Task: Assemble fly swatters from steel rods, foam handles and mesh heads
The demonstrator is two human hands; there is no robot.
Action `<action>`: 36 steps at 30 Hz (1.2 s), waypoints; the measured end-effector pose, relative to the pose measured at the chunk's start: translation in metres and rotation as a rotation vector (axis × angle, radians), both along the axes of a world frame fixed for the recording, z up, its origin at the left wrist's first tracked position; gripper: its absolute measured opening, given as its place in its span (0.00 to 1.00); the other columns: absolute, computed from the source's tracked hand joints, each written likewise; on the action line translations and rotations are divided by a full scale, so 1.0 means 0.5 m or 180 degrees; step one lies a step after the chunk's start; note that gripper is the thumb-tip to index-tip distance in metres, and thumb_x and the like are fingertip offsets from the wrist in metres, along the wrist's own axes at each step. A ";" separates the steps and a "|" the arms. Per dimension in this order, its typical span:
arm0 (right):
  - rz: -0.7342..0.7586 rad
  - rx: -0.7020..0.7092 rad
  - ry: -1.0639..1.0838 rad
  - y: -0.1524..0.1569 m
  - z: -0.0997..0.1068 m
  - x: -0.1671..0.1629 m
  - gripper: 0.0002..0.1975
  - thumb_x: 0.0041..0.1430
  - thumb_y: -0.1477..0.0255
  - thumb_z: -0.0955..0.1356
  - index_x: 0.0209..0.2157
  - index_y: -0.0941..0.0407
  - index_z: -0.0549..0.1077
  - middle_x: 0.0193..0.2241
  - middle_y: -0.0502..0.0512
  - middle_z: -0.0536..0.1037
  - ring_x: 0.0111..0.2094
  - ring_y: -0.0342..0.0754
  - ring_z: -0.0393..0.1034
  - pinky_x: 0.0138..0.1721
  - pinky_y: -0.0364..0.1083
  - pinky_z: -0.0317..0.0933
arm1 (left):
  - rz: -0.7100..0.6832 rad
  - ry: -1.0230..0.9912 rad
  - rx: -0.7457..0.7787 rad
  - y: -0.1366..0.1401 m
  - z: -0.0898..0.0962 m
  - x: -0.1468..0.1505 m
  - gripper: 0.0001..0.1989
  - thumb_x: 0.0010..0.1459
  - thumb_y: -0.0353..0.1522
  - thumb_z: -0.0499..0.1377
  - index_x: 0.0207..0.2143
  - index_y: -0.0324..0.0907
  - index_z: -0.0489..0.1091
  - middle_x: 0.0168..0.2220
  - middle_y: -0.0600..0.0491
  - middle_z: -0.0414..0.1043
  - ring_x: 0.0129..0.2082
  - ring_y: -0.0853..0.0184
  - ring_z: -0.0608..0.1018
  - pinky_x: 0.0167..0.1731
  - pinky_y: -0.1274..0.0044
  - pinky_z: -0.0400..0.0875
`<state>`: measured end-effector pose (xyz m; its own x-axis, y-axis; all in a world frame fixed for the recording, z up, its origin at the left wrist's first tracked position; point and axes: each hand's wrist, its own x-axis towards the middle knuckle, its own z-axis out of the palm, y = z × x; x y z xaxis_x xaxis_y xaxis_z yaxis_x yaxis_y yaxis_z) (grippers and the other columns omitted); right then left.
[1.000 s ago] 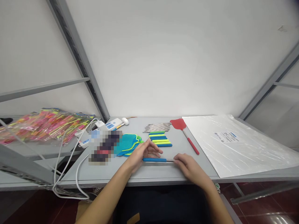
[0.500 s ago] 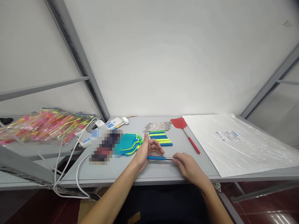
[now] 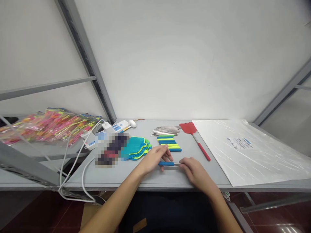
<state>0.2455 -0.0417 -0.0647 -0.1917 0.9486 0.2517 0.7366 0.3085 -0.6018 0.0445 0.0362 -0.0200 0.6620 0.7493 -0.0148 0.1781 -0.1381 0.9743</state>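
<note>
A: Head view. Note the hands first.

B: Both are low over the front part of the grey table [image 3: 116, 176]. The right hand [image 3: 194, 170] pinches a metal rod [image 3: 177, 164] between thumb and fingers. The left hand [image 3: 156, 157] is loosely curled about the blue grip [image 3: 166, 163], fingers showing above and below it.

A: Firm hold on the left?

B: Cannot tell. The hand hides that end of the grip, so it may clasp or merely press.

A: Position of the piece?

B: Between the hands, roughly parallel to the table's front edge. The rod enters the grip's right end; a short bare length shows before the right fingertips.

A: Behind it?

B: A row of coloured grips [image 3: 169, 142], green, yellow-green and blue, partly covered by the left hand. Metal rods [image 3: 166, 130] lie side by side beyond them. Left of these, overlapping mesh heads [image 3: 136, 147], blue and yellow-green, adjoin a pixelated patch.

A: Right side?

B: A red swatter [image 3: 188, 128] lies slantwise, handle toward the front. Next to it, a white wrapped sheet [image 3: 243, 161]; label too small to read.

A: Far left?

B: A power strip [image 3: 120, 126] with white cables, then clear bags [image 3: 55, 126] of pink and yellow items.
</note>
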 end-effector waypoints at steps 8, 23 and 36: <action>0.0168 0.0265 -0.0314 0.016 0.006 -0.014 0.09 0.67 0.67 0.60 0.38 0.52 0.70 0.35 0.54 0.75 0.37 0.51 0.67 0.41 0.51 0.61 | 0.0023 0.0714 0.1229 -0.041 -0.015 -0.057 0.10 0.60 0.41 0.57 0.38 0.46 0.74 0.37 0.52 0.75 0.39 0.61 0.74 0.40 0.73 0.63; 0.0528 0.0716 -0.0566 0.142 0.067 -0.129 0.22 0.66 0.62 0.62 0.60 0.51 0.61 0.60 0.60 0.63 0.59 0.55 0.59 0.56 0.57 0.59 | 0.1000 0.0981 0.1114 -0.089 -0.008 -0.188 0.13 0.67 0.40 0.46 0.37 0.46 0.66 0.34 0.53 0.71 0.34 0.62 0.72 0.34 0.75 0.59; 0.1690 0.1154 -0.1677 0.245 0.024 -0.290 0.27 0.64 0.60 0.63 0.60 0.60 0.63 0.61 0.67 0.63 0.63 0.61 0.54 0.59 0.65 0.50 | 0.1857 -0.0180 -0.0019 -0.068 -0.054 -0.245 0.11 0.62 0.39 0.51 0.30 0.43 0.65 0.21 0.60 0.57 0.20 0.72 0.58 0.21 0.79 0.51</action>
<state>0.1005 0.0808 -0.0526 -0.7692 0.5761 0.2766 0.5959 0.8029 -0.0151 -0.0779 0.0023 -0.0470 0.1398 0.9902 0.0033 0.1706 -0.0273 0.9850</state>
